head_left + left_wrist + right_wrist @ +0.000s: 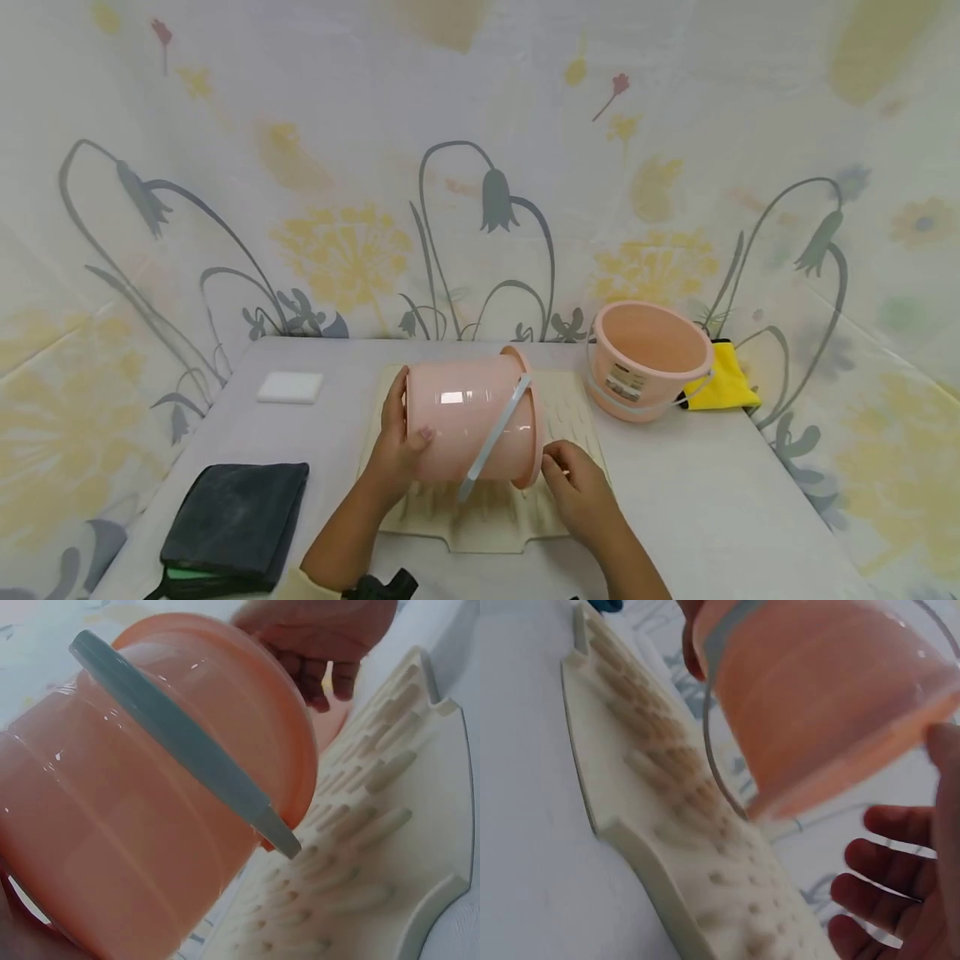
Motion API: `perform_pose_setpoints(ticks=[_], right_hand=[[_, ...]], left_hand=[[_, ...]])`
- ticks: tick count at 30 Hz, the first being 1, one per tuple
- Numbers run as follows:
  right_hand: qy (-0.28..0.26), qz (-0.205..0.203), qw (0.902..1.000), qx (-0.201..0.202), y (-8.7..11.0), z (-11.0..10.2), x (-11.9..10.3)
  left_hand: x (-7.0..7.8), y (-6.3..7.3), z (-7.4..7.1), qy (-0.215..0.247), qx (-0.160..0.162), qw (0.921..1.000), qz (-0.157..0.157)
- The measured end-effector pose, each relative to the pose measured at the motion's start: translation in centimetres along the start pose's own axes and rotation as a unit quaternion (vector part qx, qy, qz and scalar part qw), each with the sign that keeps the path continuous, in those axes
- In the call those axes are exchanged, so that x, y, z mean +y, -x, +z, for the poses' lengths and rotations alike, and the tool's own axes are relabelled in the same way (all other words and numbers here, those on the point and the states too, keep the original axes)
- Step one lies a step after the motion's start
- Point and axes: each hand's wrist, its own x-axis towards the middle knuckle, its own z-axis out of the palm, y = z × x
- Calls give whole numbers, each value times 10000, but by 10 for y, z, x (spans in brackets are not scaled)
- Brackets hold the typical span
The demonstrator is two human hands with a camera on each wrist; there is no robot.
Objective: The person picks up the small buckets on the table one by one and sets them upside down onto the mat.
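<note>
1. A pink bucket (468, 421) lies tipped on its side, lifted above the cream drying mat (570, 417), its grey handle (495, 442) slanting across the wall.
2. The left hand (397, 446) cups the bucket's base, fingers curled against it.
3. The right hand (581, 487) touches the rim, fingers loosely spread.
4. A second pink bucket (648, 358) stands upright to the right beside a yellow cloth (723, 379).
</note>
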Motion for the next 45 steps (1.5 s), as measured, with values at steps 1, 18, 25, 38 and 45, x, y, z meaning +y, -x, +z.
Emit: perform_pose_setpoints(ticks=[1, 18, 25, 38, 45], right_hand=[[230, 47, 9997, -79, 0, -3, 2], [1748, 246, 9812, -787, 19, -53, 54], [1854, 744, 9698, -1397, 27, -61, 66], [1565, 590, 9715, -1682, 33, -70, 69], [1519, 598, 9720, -1688, 34, -68, 77]], left_hand=[[2, 0, -1, 4, -8, 10000, 30], [17, -6, -35, -488, 89, 9986, 197], [23, -6, -51, -674, 87, 9977, 47], [26, -4, -90, -1101, 296, 9935, 11], [38, -5, -114, -1706, 296, 9849, 26]])
